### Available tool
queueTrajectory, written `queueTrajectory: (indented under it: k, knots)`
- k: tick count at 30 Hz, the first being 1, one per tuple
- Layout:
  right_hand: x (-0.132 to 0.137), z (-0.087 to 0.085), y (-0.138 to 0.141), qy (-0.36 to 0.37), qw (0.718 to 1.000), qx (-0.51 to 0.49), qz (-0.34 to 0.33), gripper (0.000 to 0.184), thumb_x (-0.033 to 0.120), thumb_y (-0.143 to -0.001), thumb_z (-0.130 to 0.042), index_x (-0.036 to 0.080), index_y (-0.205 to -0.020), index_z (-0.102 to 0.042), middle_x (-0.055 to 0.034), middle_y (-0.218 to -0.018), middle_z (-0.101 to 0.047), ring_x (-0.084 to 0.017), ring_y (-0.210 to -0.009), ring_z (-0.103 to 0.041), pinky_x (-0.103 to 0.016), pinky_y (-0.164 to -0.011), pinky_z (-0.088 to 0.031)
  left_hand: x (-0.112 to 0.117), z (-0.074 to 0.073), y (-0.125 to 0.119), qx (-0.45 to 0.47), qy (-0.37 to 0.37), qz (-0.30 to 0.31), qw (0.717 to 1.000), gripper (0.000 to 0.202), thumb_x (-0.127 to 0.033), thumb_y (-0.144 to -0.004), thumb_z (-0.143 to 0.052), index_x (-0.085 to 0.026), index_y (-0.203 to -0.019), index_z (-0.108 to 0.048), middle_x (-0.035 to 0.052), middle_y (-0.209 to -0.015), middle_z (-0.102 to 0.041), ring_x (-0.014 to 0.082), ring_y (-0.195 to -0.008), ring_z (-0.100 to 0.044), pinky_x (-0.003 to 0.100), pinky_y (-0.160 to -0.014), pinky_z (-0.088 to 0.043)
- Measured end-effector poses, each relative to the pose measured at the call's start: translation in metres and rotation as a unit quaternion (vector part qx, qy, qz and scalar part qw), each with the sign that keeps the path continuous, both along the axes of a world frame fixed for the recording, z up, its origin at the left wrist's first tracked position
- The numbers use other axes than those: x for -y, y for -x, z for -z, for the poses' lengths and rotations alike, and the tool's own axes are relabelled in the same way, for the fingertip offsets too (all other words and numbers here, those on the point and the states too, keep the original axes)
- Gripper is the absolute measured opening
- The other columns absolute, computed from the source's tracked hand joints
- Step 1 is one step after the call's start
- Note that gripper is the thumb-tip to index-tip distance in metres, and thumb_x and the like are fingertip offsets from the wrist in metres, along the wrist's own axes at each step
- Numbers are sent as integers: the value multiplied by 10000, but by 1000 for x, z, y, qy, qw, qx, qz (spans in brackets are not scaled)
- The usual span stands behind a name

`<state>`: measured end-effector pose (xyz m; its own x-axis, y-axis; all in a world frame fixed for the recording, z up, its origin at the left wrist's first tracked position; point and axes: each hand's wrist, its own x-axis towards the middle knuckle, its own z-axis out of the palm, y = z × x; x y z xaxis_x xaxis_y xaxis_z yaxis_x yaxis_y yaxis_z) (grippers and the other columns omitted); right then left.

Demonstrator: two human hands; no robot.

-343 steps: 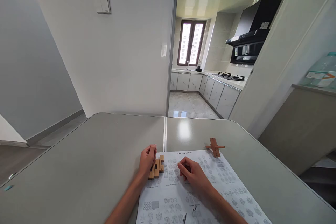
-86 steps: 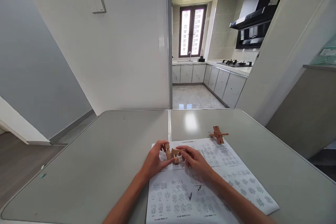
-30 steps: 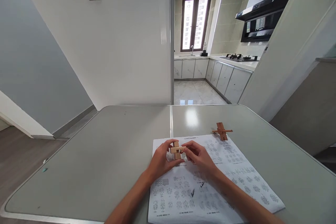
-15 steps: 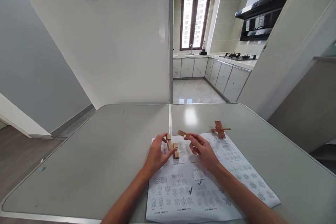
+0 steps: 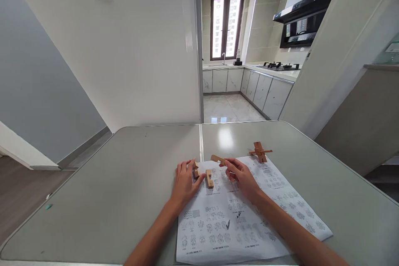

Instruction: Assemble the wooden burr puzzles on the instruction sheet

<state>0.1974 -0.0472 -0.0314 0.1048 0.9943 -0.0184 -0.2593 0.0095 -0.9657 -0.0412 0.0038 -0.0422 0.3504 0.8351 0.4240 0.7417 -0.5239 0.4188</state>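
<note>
My left hand (image 5: 183, 181) has its thumb and fingers closed around a notched wooden puzzle piece (image 5: 196, 172) at the sheet's upper left edge; the fingers hide part of it. Just right of that thumb, a second notched wooden piece (image 5: 208, 180) lies on the printed paper sheet (image 5: 215, 212). My right hand (image 5: 241, 175) pinches one end of a light wooden puzzle stick (image 5: 217, 159), which points left above the sheet's top edge. The sheet carries rows of small line diagrams and two dark tick marks.
A cross-shaped assembly of reddish wooden pieces (image 5: 259, 152) stands at the sheet's top right corner. The grey table (image 5: 109, 199) has a seam down its middle. A small teal bit (image 5: 48, 206) lies near its left edge. Beyond are a wall and a kitchen doorway.
My left hand has shifted a little left with its notched piece, leaving a gap to the piece on the sheet. My right hand keeps its stick nearly still. The view has turned slightly.
</note>
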Motion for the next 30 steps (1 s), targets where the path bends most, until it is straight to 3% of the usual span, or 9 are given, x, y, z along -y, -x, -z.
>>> queueTrajectory:
  k: [3, 8, 10, 15, 17, 21, 23, 26, 30]
  knots:
    - [-2, 3, 0, -7, 1000, 2, -5, 422, 596, -833, -762, 230, -1044, -747, -75, -1023, -743, -124, -627, -456, -280, -535, -376, 5, -6, -3, 7, -12, 43, 999, 452, -440, -989, -602, -257, -1398, -533, 109, -1409, -571, 308, -1310, -484, 496, -1102, -385]
    - [-4, 5, 0, -28, 999, 19, -12, 423, 600, -832, -757, 218, -1014, -744, -66, -986, -739, -117, -610, -453, -274, -523, -362, 12, -10, -7, -11, 11, 157, 988, 779, -472, -799, -836, -258, -1456, -476, 116, -1374, -611, 357, -1369, -440, 530, -1130, -363]
    - [-3, 4, 0, -33, 999, 30, -21, 433, 598, -833, -757, 214, -1032, -747, -66, -974, -738, -119, -613, -462, -274, -526, -369, 13, -11, -6, -5, 17, 169, 985, 774, -455, -776, -859, -270, -1438, -503, 115, -1364, -617, 357, -1356, -462, 536, -1124, -378]
    - [0, 1, 0, -27, 998, 27, -52, 455, 585, -828, -769, 232, -1116, -755, -75, -1030, -738, -136, -667, -514, -277, -552, -401, 17, -18, -10, 158, 108, 175, 966, 602, -485, -834, -798, -283, -1360, -586, 92, -1311, -648, 295, -1208, -575, 461, -1052, -456]
    - [1, 1, 1, -28, 997, 20, -65, 474, 576, -836, -766, 243, -1173, -753, -91, -1098, -730, -146, -709, -529, -276, -554, -400, 17, -21, -14, 287, 207, 163, 921, 545, -561, -904, -691, -247, -1342, -609, 102, -1239, -682, 252, -1050, -627, 416, -974, -483]
    - [1, 1, 1, -26, 996, 10, -90, 501, 592, -823, -771, 249, -1188, -760, -106, -1137, -710, -153, -725, -530, -283, -551, -398, 10, -25, -19, 527, 388, 169, 736, 663, -709, -964, -452, -135, -1176, -708, 111, -1004, -699, 169, -734, -579, 335, -765, -474]
    - [2, 1, 2, -24, 995, 11, -97, 488, 587, -827, -772, 250, -1180, -759, -104, -1134, -701, -152, -719, -525, -288, -557, -401, 7, -26, -18, 581, 431, 177, 668, 673, -721, -945, -470, -115, -1068, -738, 88, -904, -672, 144, -649, -528, 308, -696, -442]
    - [4, 2, 4, -20, 993, 20, -111, 470, 555, -851, -768, 250, -1208, -741, -84, -1042, -697, -154, -716, -519, -293, -582, -410, 6, -27, -17, 591, 469, 190, 629, 646, -702, -935, -503, -106, -1007, -740, 69, -829, -642, 129, -594, -487, 293, -650, -409]
    - [5, 4, 4, -28, 992, 35, -121, 484, 546, -860, -764, 243, -1236, -726, -25, -805, -640, -159, -699, -501, -303, -612, -414, 11, -28, -19, 570, 510, 209, 610, 588, -681, -928, -541, -119, -968, -709, 62, -787, -637, 123, -565, -458, 292, -650, -400]
